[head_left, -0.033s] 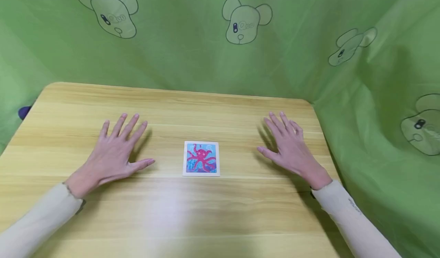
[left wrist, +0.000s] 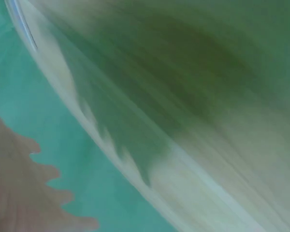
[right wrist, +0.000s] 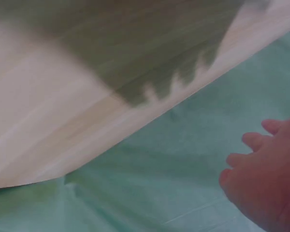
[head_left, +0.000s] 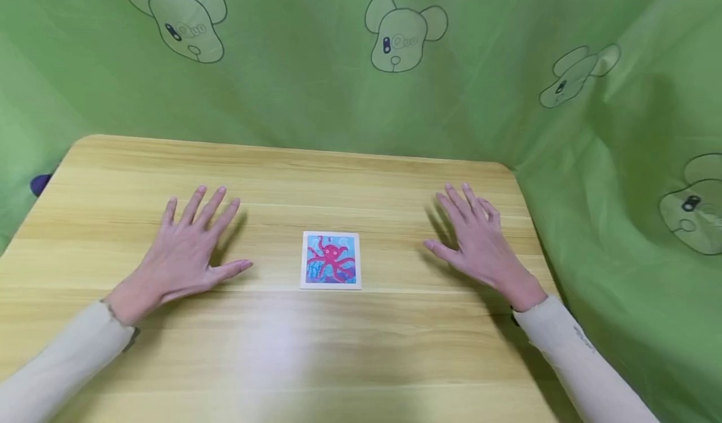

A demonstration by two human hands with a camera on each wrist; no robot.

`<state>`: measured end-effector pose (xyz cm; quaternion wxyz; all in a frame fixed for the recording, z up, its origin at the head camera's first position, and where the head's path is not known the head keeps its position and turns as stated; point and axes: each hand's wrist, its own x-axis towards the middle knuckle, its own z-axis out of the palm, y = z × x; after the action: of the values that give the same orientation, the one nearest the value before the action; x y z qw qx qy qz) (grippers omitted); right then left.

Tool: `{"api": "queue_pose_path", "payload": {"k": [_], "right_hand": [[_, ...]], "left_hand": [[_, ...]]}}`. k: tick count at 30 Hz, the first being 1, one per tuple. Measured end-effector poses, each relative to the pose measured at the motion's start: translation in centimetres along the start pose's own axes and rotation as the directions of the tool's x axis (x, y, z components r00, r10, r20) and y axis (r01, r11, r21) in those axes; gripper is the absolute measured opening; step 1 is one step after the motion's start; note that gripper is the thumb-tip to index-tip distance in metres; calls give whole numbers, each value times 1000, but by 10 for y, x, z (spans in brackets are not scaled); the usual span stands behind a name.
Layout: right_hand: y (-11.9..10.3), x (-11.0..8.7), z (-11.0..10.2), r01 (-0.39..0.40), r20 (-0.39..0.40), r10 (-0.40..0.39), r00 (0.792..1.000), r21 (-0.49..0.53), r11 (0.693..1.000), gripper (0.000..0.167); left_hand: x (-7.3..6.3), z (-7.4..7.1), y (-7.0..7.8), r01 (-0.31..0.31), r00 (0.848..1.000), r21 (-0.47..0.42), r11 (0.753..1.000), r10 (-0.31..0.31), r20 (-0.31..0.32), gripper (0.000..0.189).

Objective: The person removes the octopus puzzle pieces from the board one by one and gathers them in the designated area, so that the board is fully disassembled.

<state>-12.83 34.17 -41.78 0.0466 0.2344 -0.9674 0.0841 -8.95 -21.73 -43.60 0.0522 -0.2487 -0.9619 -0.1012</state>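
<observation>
A square picture tile (head_left: 330,260) with a white border lies flat on the wooden table (head_left: 350,348); it shows a red octopus on blue. To its left is my left hand (head_left: 180,254), fingers spread and thumb pointing toward the tile, holding nothing. On the other side my right hand (head_left: 479,241) has its fingers extended, the little-finger side slightly bent, and it too holds nothing. Both hands are apart from the tile and appear raised, with shadows cast on the tabletop. Each wrist view catches only part of its hand, the left (left wrist: 14,183) and the right (right wrist: 270,169).
Green cloth (head_left: 316,97) printed with bear-like heads hangs behind the table and along its right side. A small dark purple object (head_left: 39,185) shows past the table's left edge. The table's far corners are rounded.
</observation>
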Motion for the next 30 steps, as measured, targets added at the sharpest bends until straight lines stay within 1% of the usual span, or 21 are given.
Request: {"api": "queue_pose_path", "payload": {"k": [3,5,8,11,13,14,16,18,20,22,25,28,30], "right_hand": [[-3,0,0,0,-3,0,1000,14,1000,99],[-10,0,0,-1,-5,1,1000,47,999,98],[-25,3,0,20,-20,-18,1000,126,992,94],[-44,9,2,40,-41,-31,999,243,969,86],[-58,13,4,42,-47,-27,999,340,939,79],[-65,15,4,39,-46,-23,999,394,918,75],[-77,21,7,31,-44,-10,999,498,867,66],[-88,28,10,24,-37,-3,999,589,808,58],[-97,35,14,15,-25,2,1000,657,754,52],[-104,40,18,0,-5,5,1000,704,711,48],[-113,47,24,-21,26,2,1000,747,664,45],[-121,52,29,-36,55,-11,998,768,640,45],[-127,55,33,-46,79,-24,997,772,634,45]], "left_hand": [[0,0,2,11,1000,1,1000,-11,19,109],[1,2,6,18,999,-4,1000,-18,39,108],[6,4,17,7,998,-28,1000,-5,62,107],[16,9,32,-32,997,-63,998,36,71,106],[23,13,43,-60,995,-90,994,67,78,105],[26,15,48,-73,993,-106,992,81,80,105],[33,19,58,-90,991,-138,986,103,85,106],[38,23,66,-97,990,-165,982,112,90,108],[42,27,73,-92,989,-180,979,111,94,109],[44,29,77,-82,989,-183,980,102,104,111],[46,33,80,-66,989,-187,980,89,119,114],[49,34,82,-60,985,-193,979,90,148,118],[50,34,83,-63,981,-186,981,95,170,119]]}}
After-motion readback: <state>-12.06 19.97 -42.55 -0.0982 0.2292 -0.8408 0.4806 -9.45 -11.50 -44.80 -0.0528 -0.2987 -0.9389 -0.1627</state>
